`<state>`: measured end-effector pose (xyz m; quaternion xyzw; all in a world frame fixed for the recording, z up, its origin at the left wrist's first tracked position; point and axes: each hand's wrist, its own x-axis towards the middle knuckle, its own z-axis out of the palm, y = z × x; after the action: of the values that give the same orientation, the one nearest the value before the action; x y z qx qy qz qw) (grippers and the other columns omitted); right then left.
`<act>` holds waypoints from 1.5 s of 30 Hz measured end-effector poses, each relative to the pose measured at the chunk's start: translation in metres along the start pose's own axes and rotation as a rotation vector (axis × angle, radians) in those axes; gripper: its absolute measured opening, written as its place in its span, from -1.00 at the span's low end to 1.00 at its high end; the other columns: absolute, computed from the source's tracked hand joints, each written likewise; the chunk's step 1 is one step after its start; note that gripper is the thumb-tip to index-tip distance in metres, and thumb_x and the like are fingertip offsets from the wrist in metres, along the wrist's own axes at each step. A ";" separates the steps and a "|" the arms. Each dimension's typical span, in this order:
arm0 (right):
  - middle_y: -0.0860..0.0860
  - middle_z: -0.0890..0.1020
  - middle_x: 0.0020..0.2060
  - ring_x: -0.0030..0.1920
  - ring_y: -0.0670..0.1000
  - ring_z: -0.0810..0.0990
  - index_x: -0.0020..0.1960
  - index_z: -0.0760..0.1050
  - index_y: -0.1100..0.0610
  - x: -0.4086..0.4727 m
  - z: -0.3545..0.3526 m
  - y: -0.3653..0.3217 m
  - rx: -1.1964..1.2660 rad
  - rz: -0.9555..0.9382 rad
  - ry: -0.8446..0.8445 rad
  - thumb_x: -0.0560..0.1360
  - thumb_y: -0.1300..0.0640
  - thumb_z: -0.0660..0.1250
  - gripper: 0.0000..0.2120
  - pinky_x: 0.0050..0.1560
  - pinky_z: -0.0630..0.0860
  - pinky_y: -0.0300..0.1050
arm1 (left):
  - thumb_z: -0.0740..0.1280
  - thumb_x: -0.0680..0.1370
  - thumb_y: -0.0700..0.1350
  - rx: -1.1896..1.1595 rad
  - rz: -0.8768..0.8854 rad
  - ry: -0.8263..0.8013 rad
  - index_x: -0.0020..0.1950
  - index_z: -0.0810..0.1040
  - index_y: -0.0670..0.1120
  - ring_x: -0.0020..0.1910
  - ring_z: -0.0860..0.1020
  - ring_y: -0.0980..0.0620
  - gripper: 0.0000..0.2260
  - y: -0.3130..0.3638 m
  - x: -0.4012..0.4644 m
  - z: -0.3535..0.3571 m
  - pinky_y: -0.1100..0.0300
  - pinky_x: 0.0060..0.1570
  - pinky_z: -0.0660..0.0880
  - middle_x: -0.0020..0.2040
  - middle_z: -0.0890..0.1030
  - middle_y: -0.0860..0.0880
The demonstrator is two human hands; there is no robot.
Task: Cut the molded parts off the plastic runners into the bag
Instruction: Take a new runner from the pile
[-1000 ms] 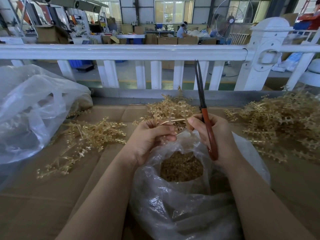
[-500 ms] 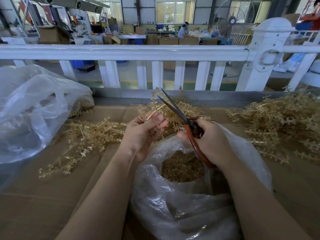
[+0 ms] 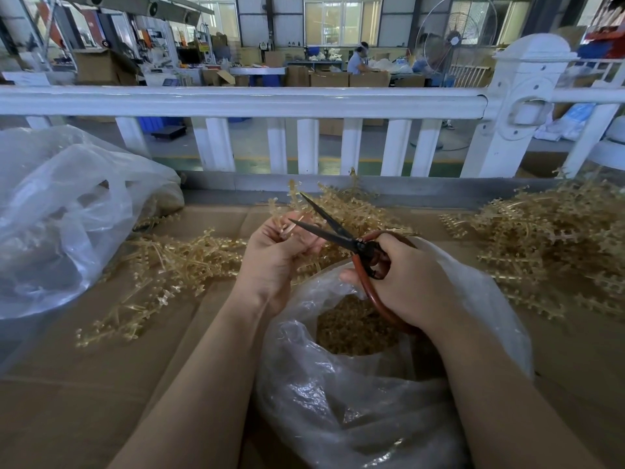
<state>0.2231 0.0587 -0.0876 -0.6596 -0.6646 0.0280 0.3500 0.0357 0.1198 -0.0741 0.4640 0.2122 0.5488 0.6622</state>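
Scissors (image 3: 333, 228) now opened at the runner (image 3: 295, 201) pinched in left hand (image 3: 277, 255), right hand (image 3: 406, 282) gripping handles; runner looks light, brittle, best held by its stem.

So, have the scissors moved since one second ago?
Yes. The scissors, in the right hand, tipped left: the blades stood upright across the white fence rail then, and now point left, open, below it.

Bare cardboard desk (image 3: 84, 401) lies open along the near left edge. A heap of runners (image 3: 162, 265) crowds the left middle, a clear bag (image 3: 67, 211) fills the far left corner, and a second runner heap (image 3: 558, 245) blocks the right edge. The open bag (image 3: 355, 418) takes the near centre; a white railing (image 3: 236, 99) walls off the far edge.
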 end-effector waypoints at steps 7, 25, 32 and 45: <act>-0.42 0.46 -0.32 -0.27 -0.39 0.43 -0.04 0.40 -0.28 -0.001 0.000 0.001 -0.073 -0.014 0.047 0.27 -0.63 0.19 -0.50 -0.32 0.22 -0.48 | 0.46 0.35 -0.30 0.128 0.116 -0.021 -0.13 0.57 -0.17 -0.22 0.59 -0.03 -0.85 -0.001 0.001 0.000 0.15 -0.11 0.56 -0.24 0.65 -0.09; -0.30 0.50 -0.35 -0.31 -0.35 0.40 -0.08 0.55 -0.12 0.001 -0.001 -0.001 -0.164 -0.042 0.111 0.31 -0.61 0.16 -0.40 -0.32 0.21 -0.45 | 0.44 0.39 -0.30 0.077 0.143 -0.029 -0.27 0.64 -0.06 -0.26 0.62 0.03 -0.86 0.002 -0.001 0.000 0.22 -0.11 0.58 -0.27 0.67 -0.06; -0.33 0.44 -0.40 -0.36 -0.37 0.38 -0.12 0.55 -0.13 0.000 0.001 -0.001 -0.157 -0.040 0.169 0.30 -0.62 0.17 -0.41 -0.34 0.16 -0.48 | 0.43 0.37 -0.32 0.036 0.117 0.011 -0.21 0.61 -0.15 -0.28 0.61 0.04 -0.91 0.002 -0.001 0.003 0.24 -0.14 0.58 -0.27 0.67 -0.06; -0.19 0.58 -0.36 -0.39 -0.21 0.45 -0.14 0.59 -0.04 0.000 0.001 0.003 -0.146 -0.079 0.189 0.34 -0.57 0.21 -0.40 -0.31 0.23 -0.51 | 0.44 0.38 -0.25 -0.047 -0.051 0.011 -0.20 0.69 -0.10 -0.26 0.64 0.09 -0.92 0.006 -0.004 0.004 0.28 -0.16 0.57 -0.24 0.68 -0.02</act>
<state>0.2256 0.0591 -0.0899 -0.6564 -0.6544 -0.0965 0.3629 0.0345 0.1145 -0.0684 0.4400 0.2146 0.5390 0.6855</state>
